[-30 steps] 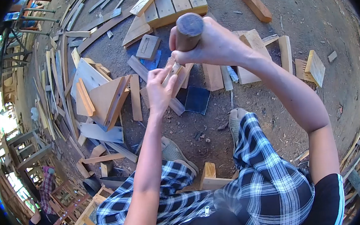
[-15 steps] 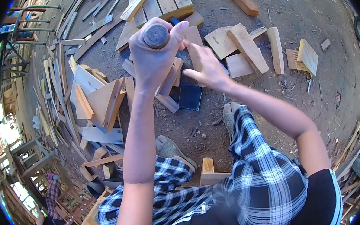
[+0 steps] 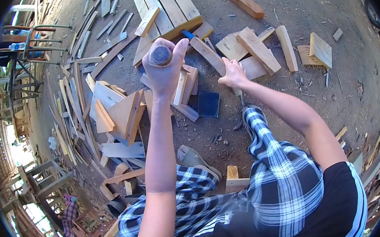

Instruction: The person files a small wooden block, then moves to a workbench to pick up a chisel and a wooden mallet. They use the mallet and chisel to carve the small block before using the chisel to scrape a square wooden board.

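Observation:
My left hand (image 3: 166,71) is wrapped around an upright tool (image 3: 161,55); only its round, dark end shows, and the rest is hidden beneath the fist. My right hand (image 3: 233,73) has its fingers curled at the near end of a narrow wooden board (image 3: 208,56). This board slants away to a blue piece (image 3: 186,34) at its far end, beside a slatted wooden block (image 3: 174,11). Just below my right wrist, a pale handle with a thin metal shank (image 3: 239,95) points toward my foot. A dark square piece (image 3: 208,104) lies between my feet and the boards.
Cut wooden blocks (image 3: 258,49) lie on the dirt floor to the right. A stack of angled boards (image 3: 119,113) and long offcuts (image 3: 78,105) spread out at left. A notched wood piece (image 3: 320,52) is farther right. Another person (image 3: 66,233) is at lower left.
My right hand has moved from reaching with spread fingers to curling at the board's near end. The board now slants more to the right. My left fist still grips its tool; the view has shifted.

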Demonstrator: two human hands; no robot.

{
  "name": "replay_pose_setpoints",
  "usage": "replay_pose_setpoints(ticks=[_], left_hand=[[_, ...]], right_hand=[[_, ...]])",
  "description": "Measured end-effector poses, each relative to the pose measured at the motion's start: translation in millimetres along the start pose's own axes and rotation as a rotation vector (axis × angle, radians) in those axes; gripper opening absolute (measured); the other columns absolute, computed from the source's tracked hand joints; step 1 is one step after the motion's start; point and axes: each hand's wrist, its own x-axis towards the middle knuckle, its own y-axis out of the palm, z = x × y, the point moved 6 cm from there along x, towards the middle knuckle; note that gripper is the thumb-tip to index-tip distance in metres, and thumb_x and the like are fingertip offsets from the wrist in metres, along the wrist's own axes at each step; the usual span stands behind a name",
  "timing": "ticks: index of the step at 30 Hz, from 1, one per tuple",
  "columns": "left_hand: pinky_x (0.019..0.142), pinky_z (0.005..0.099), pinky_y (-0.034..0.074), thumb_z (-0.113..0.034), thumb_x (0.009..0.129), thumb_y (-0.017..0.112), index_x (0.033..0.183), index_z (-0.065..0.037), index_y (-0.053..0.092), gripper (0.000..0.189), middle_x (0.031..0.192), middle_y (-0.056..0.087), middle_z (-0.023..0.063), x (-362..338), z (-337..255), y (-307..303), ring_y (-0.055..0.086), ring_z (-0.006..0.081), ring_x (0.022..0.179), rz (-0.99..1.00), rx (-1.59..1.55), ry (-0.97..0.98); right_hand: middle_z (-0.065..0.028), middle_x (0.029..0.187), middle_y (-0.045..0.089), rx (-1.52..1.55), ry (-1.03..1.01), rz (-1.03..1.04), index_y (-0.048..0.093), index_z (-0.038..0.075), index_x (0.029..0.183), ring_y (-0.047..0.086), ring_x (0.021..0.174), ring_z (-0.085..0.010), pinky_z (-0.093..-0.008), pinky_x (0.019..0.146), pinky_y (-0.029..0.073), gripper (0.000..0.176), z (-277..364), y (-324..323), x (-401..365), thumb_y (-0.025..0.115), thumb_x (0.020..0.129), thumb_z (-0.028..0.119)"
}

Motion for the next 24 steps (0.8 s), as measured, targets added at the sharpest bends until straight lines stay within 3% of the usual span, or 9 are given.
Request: replay_pose_setpoints(ticks=[1, 3, 9, 10, 12, 15, 19, 21, 24], left_hand=[[0.05, 0.0183, 0.042, -0.015, 0.087, 0.075, 0.069, -0.01, 0.058, 0.025, 0.058, 0.058, -0.0019, 1.8, -2.6, -0.2, 0.055, 0.004, 0.053, -0.005, -0.002, 0.01], [0.05, 0.0185, 0.042, -0.014, 0.087, 0.075, 0.069, -0.01, 0.057, 0.025, 0.058, 0.058, -0.0017, 0.9, -2.7, 2.0, 0.055, 0.004, 0.053, 0.013, 0.02, 0.014], [0.053, 0.0192, 0.039, -0.014, 0.085, 0.075, 0.068, -0.006, 0.058, 0.026, 0.063, 0.057, -0.0039, -4.6, -7.8, 10.3, 0.051, 0.0012, 0.06, 0.028, 0.067, 0.001], [0.054, 0.0196, 0.04, -0.013, 0.084, 0.075, 0.068, -0.006, 0.058, 0.025, 0.063, 0.057, -0.0038, -4.5, -10.1, 11.0, 0.051, 0.0014, 0.06, 0.019, 0.023, 0.014], [0.055, 0.0205, 0.042, -0.011, 0.084, 0.073, 0.069, -0.006, 0.058, 0.022, 0.063, 0.057, -0.0034, -9.1, -9.9, 12.8, 0.052, 0.0021, 0.06, -0.12, -0.101, 0.006], [0.054, 0.02, 0.042, -0.01, 0.084, 0.073, 0.07, -0.006, 0.058, 0.021, 0.062, 0.057, -0.0033, -12.3, -5.8, 9.4, 0.052, 0.0024, 0.06, -0.042, 0.117, 0.126], [0.051, 0.018, 0.042, -0.012, 0.088, 0.071, 0.071, -0.007, 0.057, 0.023, 0.06, 0.056, -0.0041, -12.1, 15.6, -5.8, 0.052, 0.0023, 0.056, -0.038, 0.021, 0.01], [0.05, 0.0179, 0.042, -0.013, 0.089, 0.072, 0.071, -0.007, 0.057, 0.024, 0.06, 0.056, -0.003, -9.4, 11.8, -7.9, 0.052, 0.0026, 0.055, -0.037, 0.01, 0.057], [0.052, 0.0216, 0.045, -0.012, 0.089, 0.07, 0.07, -0.006, 0.055, 0.026, 0.059, 0.055, -0.0003, -7.4, 14.3, -20.6, 0.054, 0.0062, 0.054, -0.155, -0.104, -0.114]], right_hand=[[-0.0256, 0.124, 0.051, 0.181, -0.059, 0.209, 0.045, 0.002, 0.136, 0.052, 0.113, -0.0443, -0.0494, 0.101, 0.042, 0.081, -2.2, -4.2, 18.0, 0.071, 0.064, 0.028], [-0.0269, 0.118, 0.057, 0.368, -0.229, 0.143, 0.05, -0.001, 0.131, 0.059, 0.105, -0.0399, -0.0444, 0.096, 0.048, 0.078, 20.8, -38.8, 23.3, 0.071, 0.063, 0.032], [-0.0162, 0.106, 0.061, 0.286, -1.054, -0.611, 0.038, 0.011, 0.147, 0.063, 0.089, -0.0279, -0.0387, 0.081, 0.053, 0.079, 177.5, -214.7, -100.9, 0.068, 0.074, 0.014], [-0.0162, 0.106, 0.061, 0.287, -1.056, -0.617, 0.038, 0.011, 0.147, 0.063, 0.089, -0.0279, -0.0387, 0.081, 0.053, 0.079, 176.7, -214.0, -104.1, 0.068, 0.074, 0.014], [-0.0125, 0.105, 0.062, -0.215, -1.097, -0.432, 0.04, 0.022, 0.147, 0.065, 0.084, -0.0282, -0.0391, 0.073, 0.056, 0.079, 184.5, -188.3, -104.8, 0.069, 0.074, 0.013], [-0.0117, 0.097, 0.063, -0.154, -1.114, -0.487, 0.048, 0.026, 0.141, 0.066, 0.082, -0.0239, -0.0365, 0.07, 0.057, 0.069, 196.7, -210.0, -113.8, 0.073, 0.077, 0.018], [-0.0105, 0.098, 0.064, 0.093, -1.224, -0.732, 0.051, 0.025, 0.139, 0.067, 0.08, -0.0254, -0.0362, 0.068, 0.057, 0.067, 200.2, -234.3, -132.7, 0.074, 0.076, 0.019], [-0.0147, 0.107, 0.061, -0.139, -1.029, -0.37, 0.044, 0.027, 0.144, 0.067, 0.084, -0.0273, -0.0366, 0.073, 0.057, 0.072, 184.2, -195.5, -104.2, 0.073, 0.078, 0.021], [-0.0161, 0.11, 0.06, 0.049, -0.886, -0.227, 0.038, 0.028, 0.147, 0.067, 0.085, -0.0274, -0.0371, 0.075, 0.057, 0.075, 148.1, -161.2, -80.9, 0.07, 0.08, 0.02]])
